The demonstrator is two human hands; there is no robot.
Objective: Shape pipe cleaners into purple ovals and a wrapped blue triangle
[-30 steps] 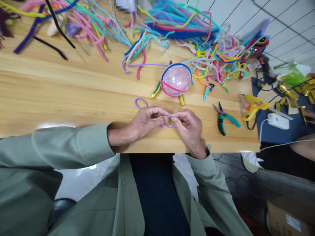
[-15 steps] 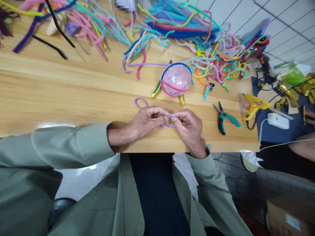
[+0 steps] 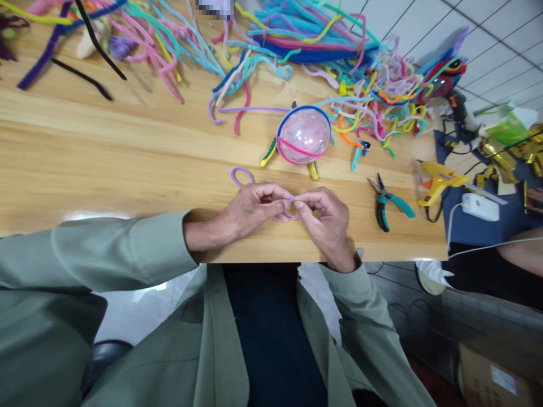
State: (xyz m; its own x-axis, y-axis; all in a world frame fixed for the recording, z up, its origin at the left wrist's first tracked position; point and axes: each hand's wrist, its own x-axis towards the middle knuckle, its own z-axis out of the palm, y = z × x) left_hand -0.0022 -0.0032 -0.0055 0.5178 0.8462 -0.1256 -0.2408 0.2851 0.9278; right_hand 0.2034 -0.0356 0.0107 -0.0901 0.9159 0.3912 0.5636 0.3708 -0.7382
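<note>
My left hand (image 3: 248, 213) and my right hand (image 3: 324, 217) meet at the near edge of the wooden table (image 3: 106, 158). Both pinch a thin lilac pipe cleaner (image 3: 292, 215), bent into a small loop between the fingertips. Its other end curls in a ring (image 3: 241, 176) on the table just beyond my left hand. A clear pink ball (image 3: 303, 135), wrapped in a blue and a pink pipe cleaner, sits a little beyond my hands.
Heaps of coloured pipe cleaners (image 3: 297, 45) cover the far side of the table. Teal-handled pliers (image 3: 388, 203) lie right of my right hand. A yellow glue gun (image 3: 436, 182), a white adapter (image 3: 479, 206) and cables sit at the right end. Another person's arm (image 3: 521, 254) shows at far right.
</note>
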